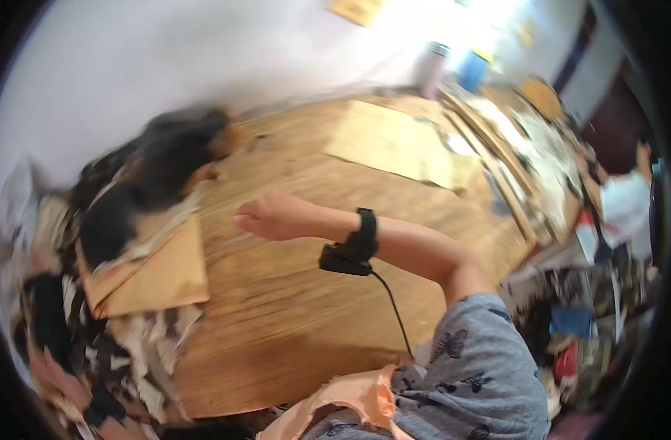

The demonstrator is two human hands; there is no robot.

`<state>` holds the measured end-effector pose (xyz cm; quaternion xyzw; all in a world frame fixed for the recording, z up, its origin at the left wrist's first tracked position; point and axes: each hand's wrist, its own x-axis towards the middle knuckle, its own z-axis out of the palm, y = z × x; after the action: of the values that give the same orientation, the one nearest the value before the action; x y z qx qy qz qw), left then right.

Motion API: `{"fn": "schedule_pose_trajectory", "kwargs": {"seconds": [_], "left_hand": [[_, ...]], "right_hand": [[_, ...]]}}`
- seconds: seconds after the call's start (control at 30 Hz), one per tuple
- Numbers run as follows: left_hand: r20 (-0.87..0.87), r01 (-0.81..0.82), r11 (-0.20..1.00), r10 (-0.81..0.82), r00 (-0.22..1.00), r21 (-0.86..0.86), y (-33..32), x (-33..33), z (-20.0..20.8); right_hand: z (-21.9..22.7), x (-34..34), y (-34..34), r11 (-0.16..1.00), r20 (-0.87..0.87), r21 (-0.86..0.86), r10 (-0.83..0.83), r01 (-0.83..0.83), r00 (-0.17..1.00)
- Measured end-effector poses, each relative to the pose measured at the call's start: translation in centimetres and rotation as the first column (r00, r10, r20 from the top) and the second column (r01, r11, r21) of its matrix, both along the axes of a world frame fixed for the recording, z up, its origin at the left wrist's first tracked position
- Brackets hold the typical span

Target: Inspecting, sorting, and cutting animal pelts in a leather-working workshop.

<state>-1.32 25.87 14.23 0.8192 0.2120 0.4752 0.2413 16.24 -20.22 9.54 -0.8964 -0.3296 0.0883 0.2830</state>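
Observation:
My right hand (265,215) hovers over the wooden table, its fingers curled into a fist. I see nothing in it or sticking out of it. A black strap with a small box and cable (350,249) is around that wrist. At the lower left my left hand (60,378), also with a black wristband, reaches down beside dark and pale scraps (141,359). Its fingers are blurred, and whether it grips anything is unclear. Between the hands, at the table's left edge, a heap of black and tan pieces (159,169) lies by a flat tan sheet (166,268).
The wooden table (276,308) carries a yellowish sheet (394,143) and long wooden strips (497,147). Behind stand a pinkish bottle (432,70) and a blue container (473,71). A person in white (625,209) is at the far right, above clutter (577,330).

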Motion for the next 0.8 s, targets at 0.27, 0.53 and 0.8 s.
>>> {"fn": "schedule_pose_trajectory", "kwargs": {"seconds": [0.27,0.53,0.8], "left_hand": [[-0.021,0.377,0.896,-0.392,0.920,-0.233,-17.6,8.4,2.5],[-0.010,0.581,0.592,-0.705,0.709,-0.559,-32.1,17.9,-0.7],[-0.048,0.527,0.581,-0.699,0.714,-0.621,-33.2,18.3,0.0]], "right_hand": [[-2.1,-4.6,-22.1,0.936,-0.085,0.003,-0.351,0.352,0.933],[-6.7,-6.6,-41.0,0.363,-0.285,-0.087,-0.901,0.928,0.326],[-12.0,-3.4,-46.3,0.310,-0.343,0.073,-0.885,0.948,0.316]]}}
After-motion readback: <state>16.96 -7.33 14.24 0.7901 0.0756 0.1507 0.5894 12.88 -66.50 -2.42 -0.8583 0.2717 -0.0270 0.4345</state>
